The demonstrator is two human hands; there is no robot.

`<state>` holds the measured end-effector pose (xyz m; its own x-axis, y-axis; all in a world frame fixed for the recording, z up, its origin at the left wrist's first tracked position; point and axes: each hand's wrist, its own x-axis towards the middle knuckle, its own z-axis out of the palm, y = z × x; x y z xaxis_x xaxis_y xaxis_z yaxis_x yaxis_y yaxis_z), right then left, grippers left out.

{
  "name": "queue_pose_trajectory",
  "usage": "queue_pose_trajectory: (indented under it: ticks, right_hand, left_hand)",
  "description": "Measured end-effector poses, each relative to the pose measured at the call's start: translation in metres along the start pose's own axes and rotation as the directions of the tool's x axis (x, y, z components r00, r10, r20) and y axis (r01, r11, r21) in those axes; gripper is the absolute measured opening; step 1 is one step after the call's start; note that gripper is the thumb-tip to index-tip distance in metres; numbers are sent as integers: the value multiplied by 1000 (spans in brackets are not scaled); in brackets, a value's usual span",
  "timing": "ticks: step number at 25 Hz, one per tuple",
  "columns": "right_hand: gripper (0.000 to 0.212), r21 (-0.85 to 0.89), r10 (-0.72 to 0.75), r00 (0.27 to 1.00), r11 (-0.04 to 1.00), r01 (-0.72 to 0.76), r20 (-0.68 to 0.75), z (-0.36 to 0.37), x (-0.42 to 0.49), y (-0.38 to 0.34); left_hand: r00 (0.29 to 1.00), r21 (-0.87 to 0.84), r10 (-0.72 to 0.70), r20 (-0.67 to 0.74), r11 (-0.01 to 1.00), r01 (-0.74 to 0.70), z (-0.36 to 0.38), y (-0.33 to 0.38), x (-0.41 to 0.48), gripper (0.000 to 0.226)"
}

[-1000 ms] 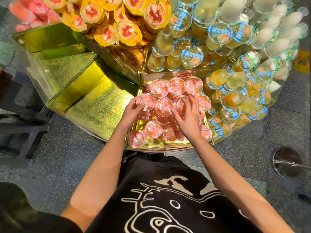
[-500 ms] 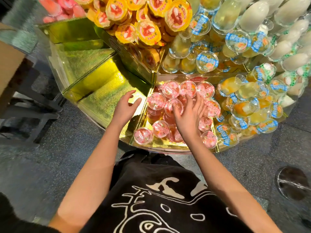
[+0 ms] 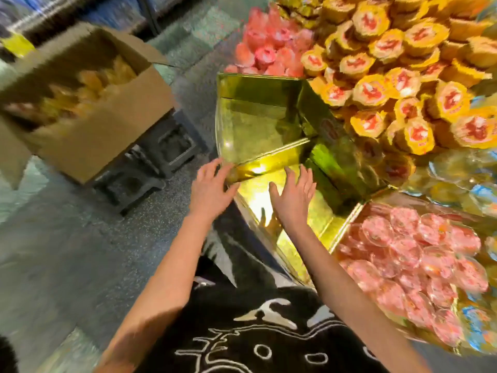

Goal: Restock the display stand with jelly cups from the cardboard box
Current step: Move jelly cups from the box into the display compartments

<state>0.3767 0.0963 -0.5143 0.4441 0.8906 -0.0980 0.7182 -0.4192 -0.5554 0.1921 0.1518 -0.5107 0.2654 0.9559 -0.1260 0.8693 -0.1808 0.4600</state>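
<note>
Box of brown cardboard (image 3: pixel 88 135), flaps open, upper left of frame, on black plastic crates (image 3: pixel 166 149); blurred yellow-orange jelly cups (image 3: pixel 91 84) inside. Centre: left hand (image 3: pixel 211 189), fingers spread, holding nothing, at the outer edge of the gold foil-lined display stand compartment (image 3: pixel 258 125); whether it touches is lost in blur. Just beside it, right hand (image 3: pixel 291 196), flat and spread over the gold floor, also holding nothing. Upper right: yellow-lidded round cups (image 3: pixel 390 76), piled. Lower right: clear pink-lidded jelly cups (image 3: pixel 419 254) fill a section.
</note>
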Motion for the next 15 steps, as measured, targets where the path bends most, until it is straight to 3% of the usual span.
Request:
queue_pose_trajectory:
  ticks: [6, 11, 15]
  right_hand:
    - [54, -18, -113, 971, 993, 119, 212, 126, 22, -184]
    - [54, -17, -289, 885, 948, 317, 366, 193, 50, -291]
    - [56, -25, -325, 825, 925, 379, 463, 234, 88, -342]
  left_hand:
    - [972, 54, -218, -91, 973, 224, -113, -179, 46, 55]
    - [910, -24, -396, -127, 918, 396, -157, -271, 62, 55]
    - [861, -95, -493, -127, 870, 484, -172, -319, 81, 56]
